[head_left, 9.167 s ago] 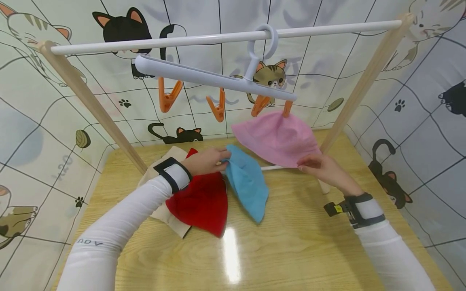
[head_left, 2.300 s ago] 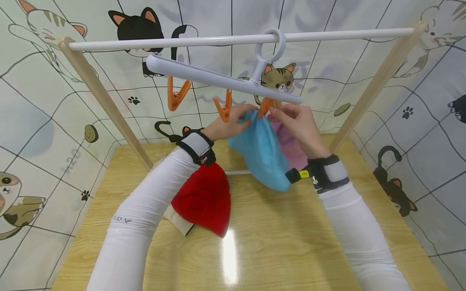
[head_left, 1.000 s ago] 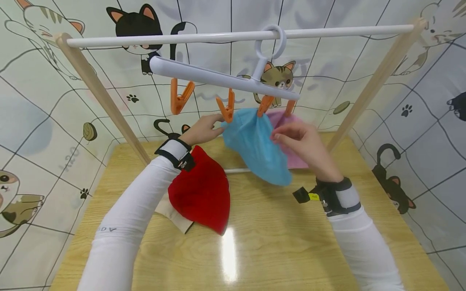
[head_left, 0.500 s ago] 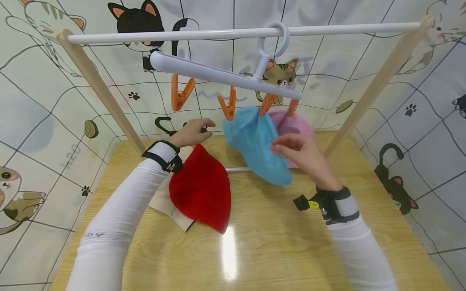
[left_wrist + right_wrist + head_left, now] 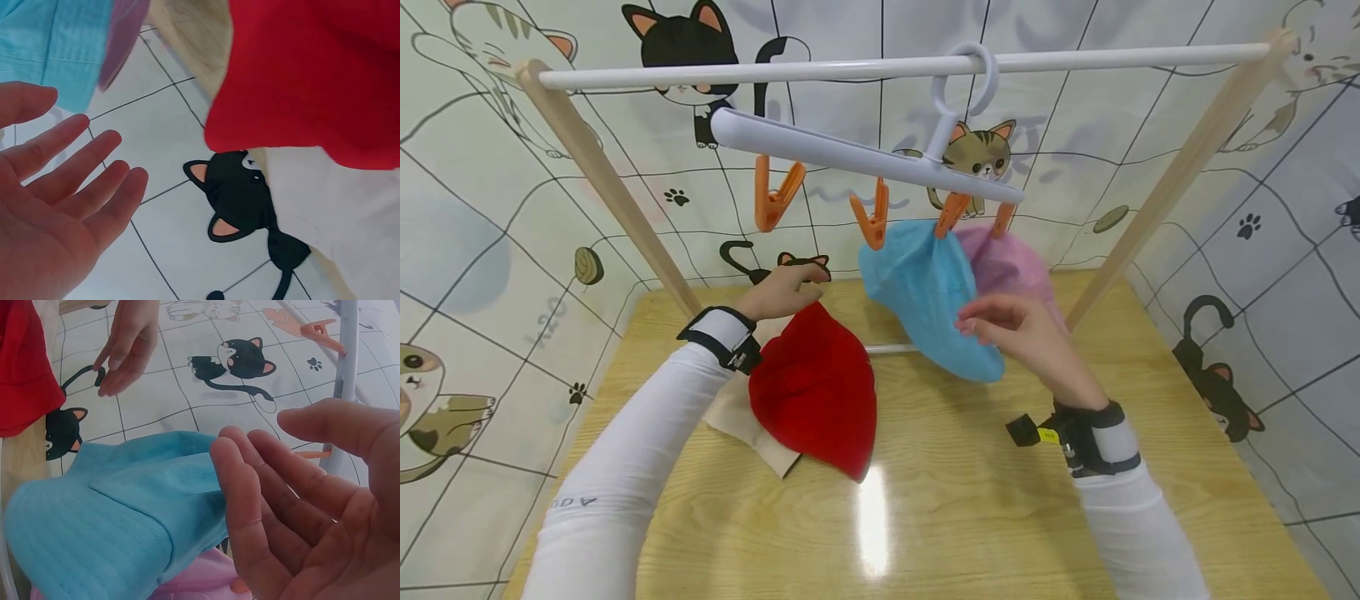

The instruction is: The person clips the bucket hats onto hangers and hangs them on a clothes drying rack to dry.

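Blue hat (image 5: pixel 928 292) hangs below the hanger, with the right hand (image 5: pixel 1018 333) just in front of its right side. That hand's fingers bend gently, thumb and fingertips slightly apart, with no cloth pinched between them; whether a fingertip brushes the hat I cannot tell. The left hand (image 5: pixel 782 290) holds nothing either, its fingers loosely parted over the far end of the red hat (image 5: pixel 816 400) and apart from it.

An orange clip (image 5: pixel 952 215) bites the blue hat at its top, which leaves the rest to droop in folds under its own weight. Farther right, another clip (image 5: pixel 1002 220) carries the pink hat (image 5: pixel 1007 265), partly hidden behind the blue one. The two clips toward the left (image 5: pixel 777 196) (image 5: pixel 871 217) show no cloth in them.

All four clips hang from a pale hanger (image 5: pixel 865 158), whose ring loops over the white rail (image 5: pixel 820 70) so that it can swing. Its right end sits lower in the head view, perhaps because both hats load that side.

On the table (image 5: pixel 970 517), at the left, the red hat lies partly over a beige piece of cloth (image 5: pixel 752 429), which leaves the red one uppermost.
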{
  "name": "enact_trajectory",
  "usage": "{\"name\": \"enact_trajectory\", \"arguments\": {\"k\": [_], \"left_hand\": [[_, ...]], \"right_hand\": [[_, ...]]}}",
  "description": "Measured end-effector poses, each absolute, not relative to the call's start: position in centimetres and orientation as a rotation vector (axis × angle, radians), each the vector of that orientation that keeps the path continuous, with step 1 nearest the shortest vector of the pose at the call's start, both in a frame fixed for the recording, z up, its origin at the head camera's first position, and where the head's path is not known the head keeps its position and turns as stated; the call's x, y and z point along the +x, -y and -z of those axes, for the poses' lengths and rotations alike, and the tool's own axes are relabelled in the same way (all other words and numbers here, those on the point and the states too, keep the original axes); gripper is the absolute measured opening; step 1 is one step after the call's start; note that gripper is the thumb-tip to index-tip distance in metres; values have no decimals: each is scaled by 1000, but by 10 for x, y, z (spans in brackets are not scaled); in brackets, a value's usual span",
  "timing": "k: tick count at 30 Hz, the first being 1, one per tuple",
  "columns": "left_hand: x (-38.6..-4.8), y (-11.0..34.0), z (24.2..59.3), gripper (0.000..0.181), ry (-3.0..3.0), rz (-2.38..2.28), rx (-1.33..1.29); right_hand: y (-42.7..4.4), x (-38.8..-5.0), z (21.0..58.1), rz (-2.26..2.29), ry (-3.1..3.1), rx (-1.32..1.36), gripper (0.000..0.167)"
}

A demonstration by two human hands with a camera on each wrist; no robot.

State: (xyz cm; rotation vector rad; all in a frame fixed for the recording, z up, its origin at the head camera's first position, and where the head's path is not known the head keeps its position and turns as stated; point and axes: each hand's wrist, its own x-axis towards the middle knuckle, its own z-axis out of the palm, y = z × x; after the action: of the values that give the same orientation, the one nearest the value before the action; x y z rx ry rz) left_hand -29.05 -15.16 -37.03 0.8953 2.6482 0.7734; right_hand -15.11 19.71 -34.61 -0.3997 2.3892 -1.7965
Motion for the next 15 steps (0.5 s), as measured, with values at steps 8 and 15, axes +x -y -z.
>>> {"name": "enact_trajectory", "arguments": {"k": [8,15], "left_hand": [[-281,165,380,34,-2629,-791,849],[-265,176,391,33,-2601,-723,792]], "right_hand": [[-196,-151,355,1762,-2392,-455,22],[-193,-146,364,1745,-2345,-448,27]]}}
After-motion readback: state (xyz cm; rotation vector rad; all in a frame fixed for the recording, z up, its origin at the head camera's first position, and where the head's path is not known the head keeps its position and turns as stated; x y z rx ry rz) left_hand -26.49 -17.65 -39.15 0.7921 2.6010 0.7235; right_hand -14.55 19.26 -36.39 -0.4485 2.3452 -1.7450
